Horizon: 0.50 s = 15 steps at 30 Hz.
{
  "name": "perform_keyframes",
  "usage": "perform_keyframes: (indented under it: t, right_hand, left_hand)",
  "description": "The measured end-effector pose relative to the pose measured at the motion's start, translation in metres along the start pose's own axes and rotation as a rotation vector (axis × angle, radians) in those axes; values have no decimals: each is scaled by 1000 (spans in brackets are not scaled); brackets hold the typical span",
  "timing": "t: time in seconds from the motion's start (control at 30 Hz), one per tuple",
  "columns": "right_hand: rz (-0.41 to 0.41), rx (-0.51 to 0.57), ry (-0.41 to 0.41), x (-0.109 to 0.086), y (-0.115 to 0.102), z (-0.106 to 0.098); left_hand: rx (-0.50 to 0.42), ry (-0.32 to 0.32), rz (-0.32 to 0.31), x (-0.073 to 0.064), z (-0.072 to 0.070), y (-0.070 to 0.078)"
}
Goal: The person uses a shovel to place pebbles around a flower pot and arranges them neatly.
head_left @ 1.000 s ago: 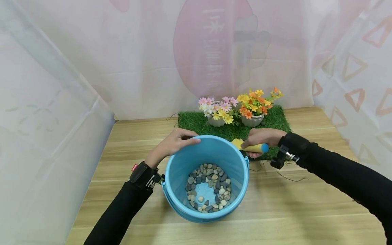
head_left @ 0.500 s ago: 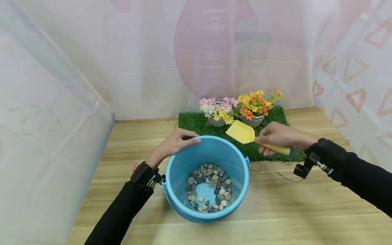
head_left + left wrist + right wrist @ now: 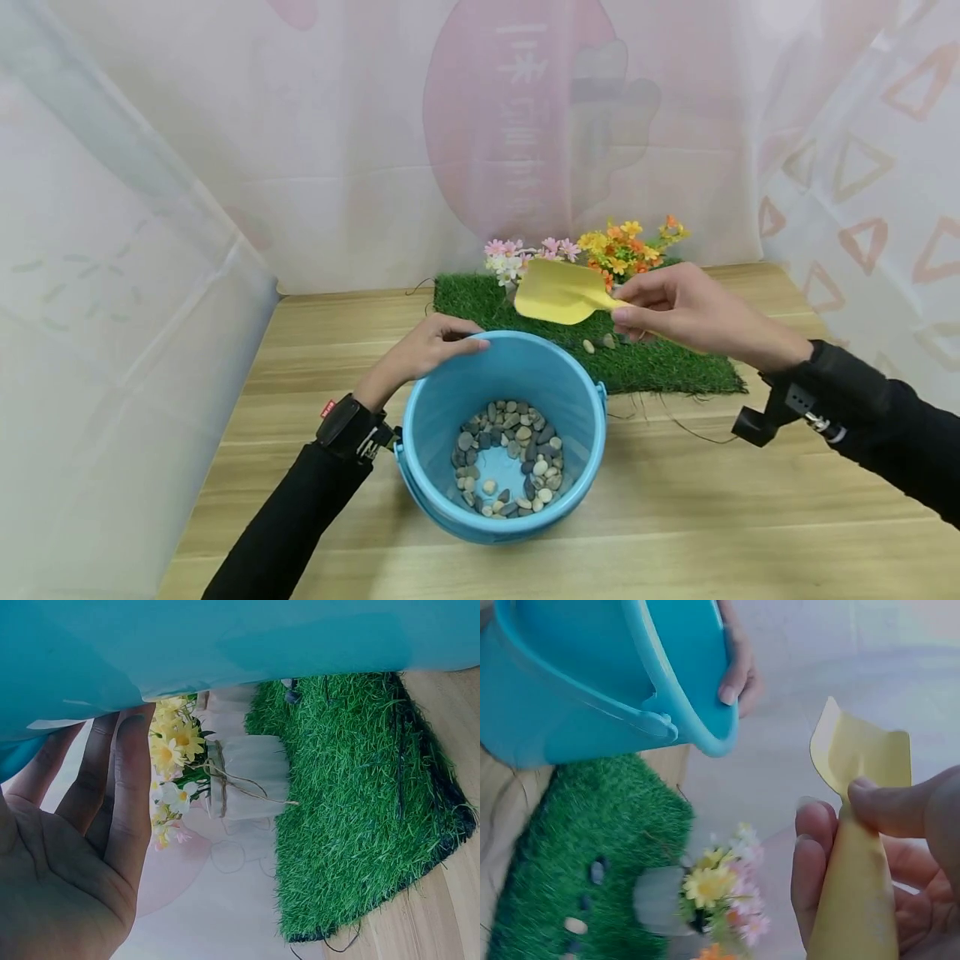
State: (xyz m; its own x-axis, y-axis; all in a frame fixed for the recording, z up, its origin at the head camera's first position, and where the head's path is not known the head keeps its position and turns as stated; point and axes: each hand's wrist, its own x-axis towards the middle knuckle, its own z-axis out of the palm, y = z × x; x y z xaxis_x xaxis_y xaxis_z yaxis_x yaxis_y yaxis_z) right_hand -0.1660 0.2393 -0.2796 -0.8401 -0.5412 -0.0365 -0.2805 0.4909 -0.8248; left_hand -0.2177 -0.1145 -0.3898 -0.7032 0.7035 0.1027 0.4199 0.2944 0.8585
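Note:
A light blue bucket (image 3: 431,492) stands on the table with a ring of grey and white pebbles (image 3: 542,467) at its bottom. My left hand (image 3: 420,350) holds its far left rim, thumb over the edge; in the left wrist view the fingers lie against its outside. Above the artificial turf, beyond the bucket's right side, my right hand (image 3: 678,310) grips a small yellow shovel (image 3: 555,292). The blade points left and no pebbles show on it. A few loose pebbles (image 3: 576,925) lie on the turf below.
Behind the bucket lies the green turf mat (image 3: 667,371) on the wooden table (image 3: 675,517). It bears a pot of pink, white and yellow flowers (image 3: 251,776) and orange-yellow flowers (image 3: 622,246). A printed cloth (image 3: 360,167) hangs behind. The bucket's handle (image 3: 412,487) hangs down.
My right hand has drawn the shovel from low behind the bucket's rim rightward, then raised it over the turf, its blade now in front of the flowers. Left hand and bucket have stayed put.

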Motion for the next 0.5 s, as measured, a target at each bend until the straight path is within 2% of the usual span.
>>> perform_keyframes:
  t: [0.17, 0.3, 0.5]
  right_hand:
    - [-151, -185, -83, 13, -13, 10]
    - [-259, -368, -122, 23, -21, 28]
    - [-321, -522, -196, 37, -36, 62]
  left_hand:
    - [13, 7, 9, 2, 0, -1]
    - [19, 5, 26, 3, 0, -2]
    - [-8, 1, 3, 2, 0, -2]
